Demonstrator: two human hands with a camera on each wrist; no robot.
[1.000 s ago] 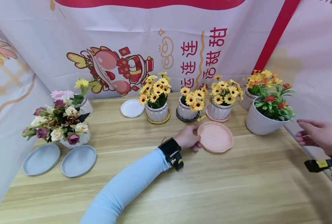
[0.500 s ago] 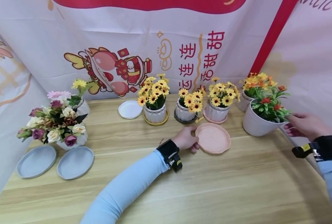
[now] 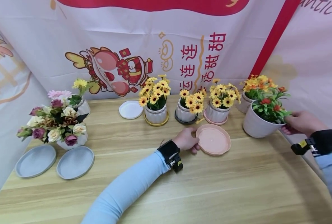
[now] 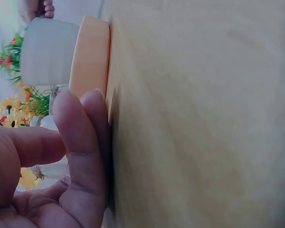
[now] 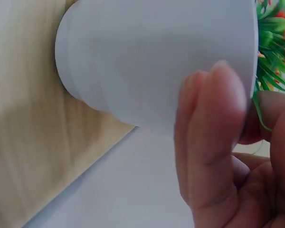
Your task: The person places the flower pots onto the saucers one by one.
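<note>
A pink scalloped plant saucer (image 3: 214,139) lies flat on the wooden table. My left hand (image 3: 186,139) pinches its left edge; in the left wrist view the thumb and fingers meet at the saucer's rim (image 4: 90,52). To the right stands a large white flowerpot (image 3: 257,123) with green leaves and red flowers. My right hand (image 3: 304,123) grips the right side of its rim. In the right wrist view the fingers (image 5: 213,123) lie along the outer wall of the pot, and the thumb side is up at the rim beside the leaves.
Behind the saucer stand white pots of yellow daisies on a yellow saucer (image 3: 156,123), a dark saucer (image 3: 184,121) and a pink one. A white saucer (image 3: 130,109) lies left of them. Two grey-blue saucers (image 3: 75,162) and a rose pot (image 3: 73,141) are far left.
My right hand has come in from the right and taken hold of the large pot's rim. My left hand stays at the pink saucer's edge.
</note>
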